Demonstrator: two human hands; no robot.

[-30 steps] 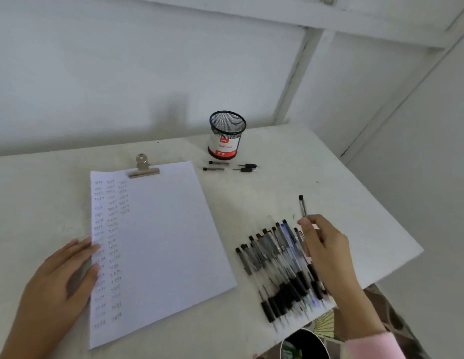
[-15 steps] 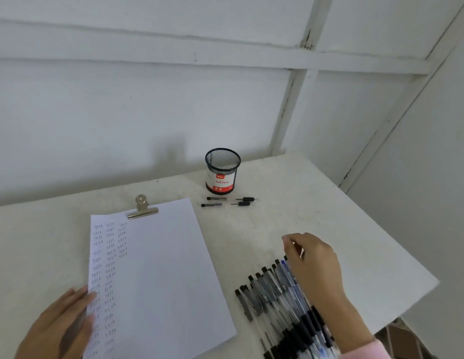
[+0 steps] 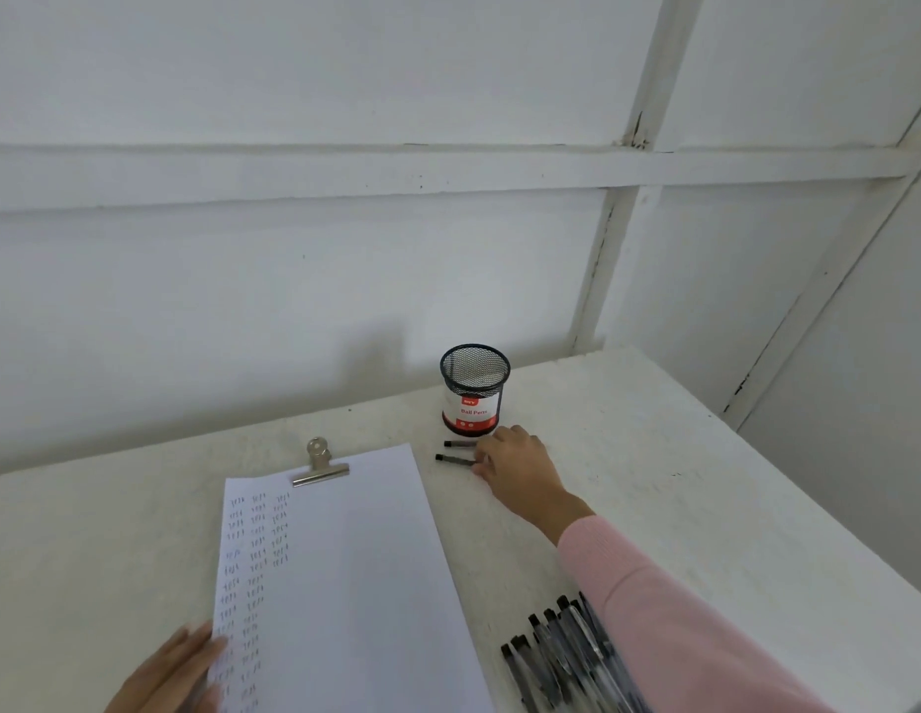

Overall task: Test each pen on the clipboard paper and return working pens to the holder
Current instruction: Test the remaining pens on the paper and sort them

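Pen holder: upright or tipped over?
Upright: the pen holder stands on its base, open rim facing up, label reading level.

The surface (image 3: 653, 455) is white and slightly rough, and its right edge slants away to the right of the holder (image 3: 474, 391). The holder, black mesh with a red and white label, stands upright near the back edge. Just in front of it lie two short black pen pieces (image 3: 454, 459), roughly parallel and close together. The right hand (image 3: 515, 465) rests at their right ends with its fingers curled. In front and to the left of the holder lies the paper (image 3: 355, 584) under a metal clip (image 3: 319, 468), with small marks down its left columns. Well in front of the holder, slightly right, a heap of pens (image 3: 556, 656) lies side by side. The left hand (image 3: 175, 676) lies flat on the paper's corner farthest from the holder.
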